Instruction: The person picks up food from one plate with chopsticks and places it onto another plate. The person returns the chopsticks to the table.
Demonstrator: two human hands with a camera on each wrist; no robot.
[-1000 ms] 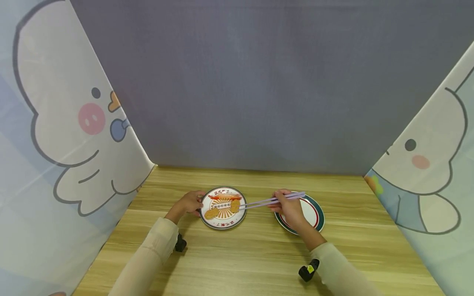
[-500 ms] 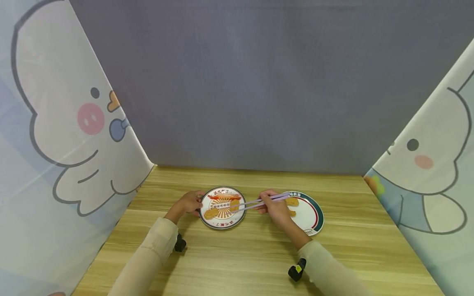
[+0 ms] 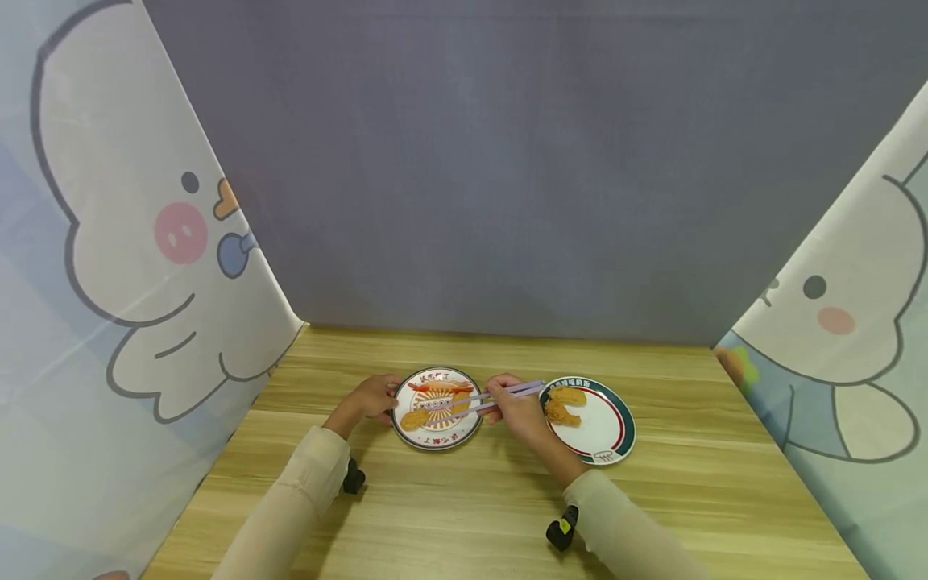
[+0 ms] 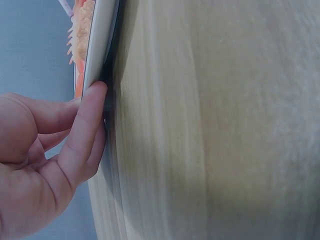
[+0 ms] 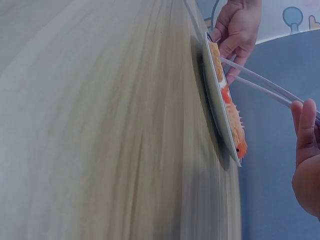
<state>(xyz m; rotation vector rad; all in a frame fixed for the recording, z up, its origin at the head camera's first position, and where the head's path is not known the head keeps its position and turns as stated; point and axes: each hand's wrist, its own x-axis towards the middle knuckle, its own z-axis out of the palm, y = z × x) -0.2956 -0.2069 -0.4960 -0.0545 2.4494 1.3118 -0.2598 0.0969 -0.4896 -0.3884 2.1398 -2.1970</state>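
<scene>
White plates, two of them, sit on the wooden table [image 3: 435, 507]. The left plate [image 3: 437, 440] bears red-orange shrimp [image 5: 234, 122] along its far side and fried pieces [image 3: 415, 420] nearer its middle. Its left rim is pinched by the left hand [image 3: 371, 397]. Well apart from that, the right hand [image 3: 516, 411] grips chopsticks [image 3: 532, 388], tips over this plate; contact with the food is unclear. The right plate [image 3: 598, 419], green-edged, carries more fried food [image 3: 568, 395] at its left.

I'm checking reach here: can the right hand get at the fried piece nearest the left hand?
Probably yes: the right hand holds chopsticks with tips near that fried piece; nothing visible on its plate blocks them.
</scene>
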